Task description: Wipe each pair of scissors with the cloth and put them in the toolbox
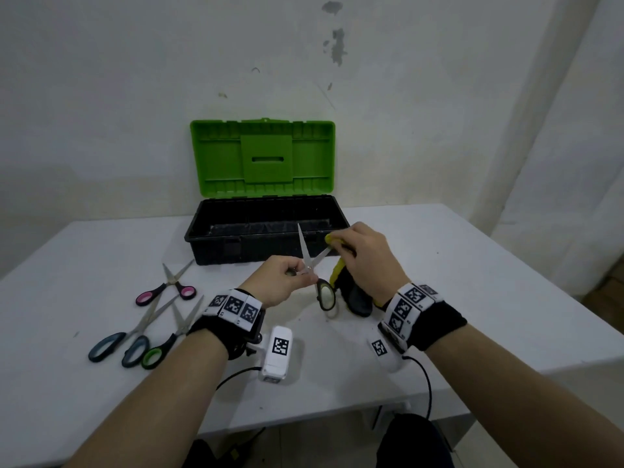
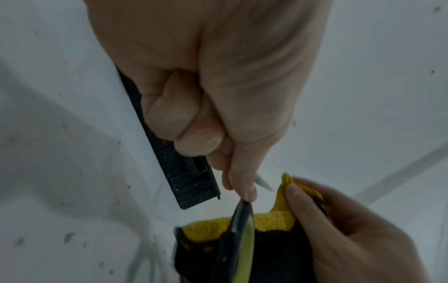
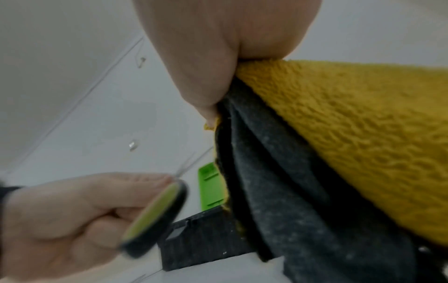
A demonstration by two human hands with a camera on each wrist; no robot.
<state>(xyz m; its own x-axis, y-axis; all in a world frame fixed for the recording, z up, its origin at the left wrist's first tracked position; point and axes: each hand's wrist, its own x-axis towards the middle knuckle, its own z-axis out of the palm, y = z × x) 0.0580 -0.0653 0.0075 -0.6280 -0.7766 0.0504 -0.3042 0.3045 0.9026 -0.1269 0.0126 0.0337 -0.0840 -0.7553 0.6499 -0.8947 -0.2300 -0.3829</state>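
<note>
While the white table (image 1: 439, 265) spreads across the whole scene, the toolbox (image 1: 216, 241) sits at its far side against the wall, black tub open and green lid (image 1: 262, 158) standing upright behind it. Nothing shows plainly inside the tub. Just in front of the box, above the table, the right hand (image 1: 366, 256) has its fingers curled round a bunched yellow-and-black cloth (image 1: 351, 292), whose loose end hangs down to the tabletop; the gathered yellow part meets the tip of one blade. That blade belongs to the held scissors (image 1: 312, 261) — blades spread apart, black handle with a yellow-green lining hanging low — which the left hand (image 1: 282, 280) pinches near the pivot, fingers folded tight. Off to the left on the table lie three more pairs: the grey-handled scissors (image 1: 130, 339), the green-handled scissors (image 1: 169, 339) just beside them, and the small pink-handled scissors (image 1: 169, 287) a little farther back.
</note>
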